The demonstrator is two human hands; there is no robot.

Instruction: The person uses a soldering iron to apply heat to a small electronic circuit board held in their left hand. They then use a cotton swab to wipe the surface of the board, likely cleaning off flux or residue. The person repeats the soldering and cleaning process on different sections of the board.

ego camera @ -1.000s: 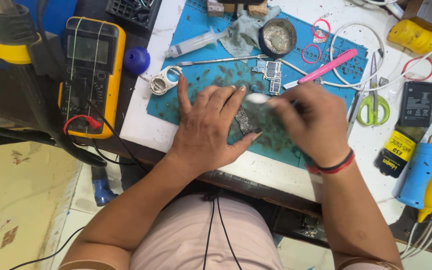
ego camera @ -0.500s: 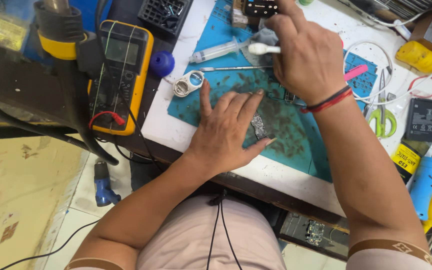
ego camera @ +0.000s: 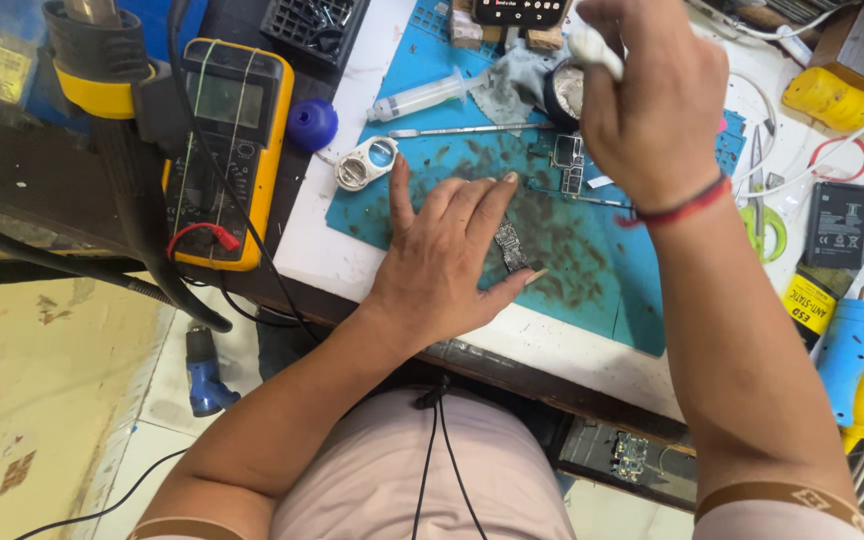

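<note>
Open mat (ego camera: 592, 290): bare stretch right of the left hand (ego camera: 452, 255), toward the near edge. Far side blocked: syringe (ego camera: 422, 98), tweezers (ego camera: 472, 130), tin (ego camera: 562, 90), with the right hand (ego camera: 652, 95) above. Left: loupe (ego camera: 365, 163), multimeter (ego camera: 222, 150). Right: scissors (ego camera: 760, 205), battery (ego camera: 837, 225), blue handle (ego camera: 847, 350).

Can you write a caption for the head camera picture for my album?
Left hand pins a small circuit board on the blue mat; right hand lifts a white tool.

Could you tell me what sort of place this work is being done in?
Most likely an electronics repair bench, perhaps for phones: a yellow multimeter sits at one side, a stained blue work mat covers the table, and the left hand presses a small circuit board onto it.
</note>
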